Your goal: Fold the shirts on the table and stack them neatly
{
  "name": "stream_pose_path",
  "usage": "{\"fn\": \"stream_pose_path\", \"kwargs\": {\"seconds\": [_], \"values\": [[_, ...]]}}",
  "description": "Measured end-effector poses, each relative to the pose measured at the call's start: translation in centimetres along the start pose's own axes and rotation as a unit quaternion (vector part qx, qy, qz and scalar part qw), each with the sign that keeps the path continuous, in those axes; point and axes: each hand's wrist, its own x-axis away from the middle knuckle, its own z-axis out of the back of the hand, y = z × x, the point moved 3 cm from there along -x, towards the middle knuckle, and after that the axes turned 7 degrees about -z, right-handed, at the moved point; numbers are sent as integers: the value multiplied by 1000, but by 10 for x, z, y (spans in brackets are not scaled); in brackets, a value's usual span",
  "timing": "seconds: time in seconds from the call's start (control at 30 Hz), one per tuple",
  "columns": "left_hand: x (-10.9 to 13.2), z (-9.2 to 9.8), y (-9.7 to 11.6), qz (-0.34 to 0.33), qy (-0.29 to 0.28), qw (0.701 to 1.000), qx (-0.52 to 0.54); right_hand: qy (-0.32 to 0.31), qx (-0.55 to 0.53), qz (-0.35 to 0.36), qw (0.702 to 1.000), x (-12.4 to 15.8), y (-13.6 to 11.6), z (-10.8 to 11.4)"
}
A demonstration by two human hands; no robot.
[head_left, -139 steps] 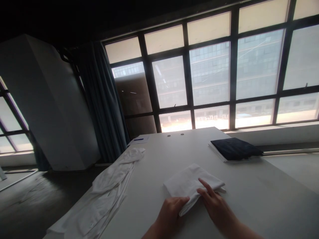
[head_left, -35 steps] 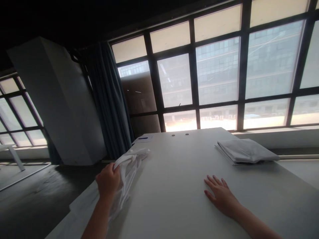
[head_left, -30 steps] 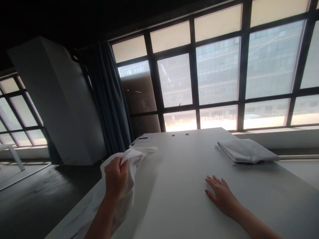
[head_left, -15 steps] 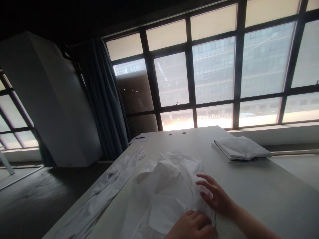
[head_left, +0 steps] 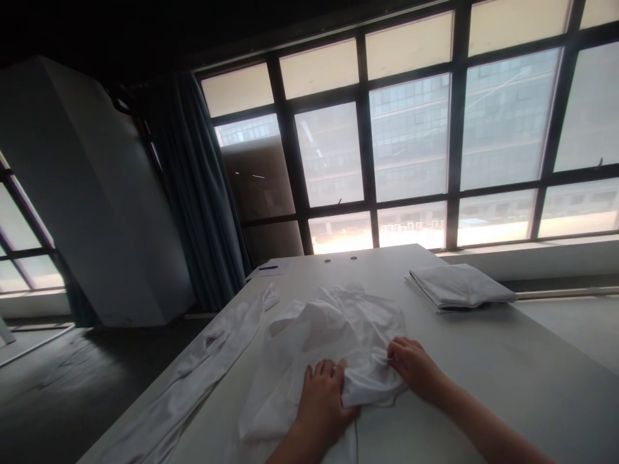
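Note:
A crumpled white garment [head_left: 333, 328] lies in a heap on the white table [head_left: 483, 374] right in front of me. My left hand [head_left: 322, 396] rests on its near edge with fingers curled into the cloth. My right hand [head_left: 411, 364] pinches the garment's right edge, fingers closed on the fabric. The two hands are a short way apart on the same fold.
More white cloth [head_left: 203, 367] trails along the table's left edge. A folded stack of white garments [head_left: 457, 287] sits at the back right. A sheet with a blue pen [head_left: 268, 267] lies at the far left corner. Large windows [head_left: 411, 142] stand behind the table.
My left hand pulled a white garment from the left pile onto the middle of the table. Both hands have since closed on its near edge, the right one lifting off the bare table.

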Motion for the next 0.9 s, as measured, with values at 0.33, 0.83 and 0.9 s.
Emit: {"fn": "stream_pose_path", "kwargs": {"seconds": [0.33, 0.83, 0.9], "values": [[-1, 24, 1, -27, 57, 997, -42, 271, 44, -221, 936, -10, 115, 33], [11, -22, 63, -490, 66, 868, -47, 11, 94, -157, 983, -7, 80, 5], [12, -19, 64, -491, 73, 867, -54, 7, 71, -149, 986, -8, 72, 1]]}}
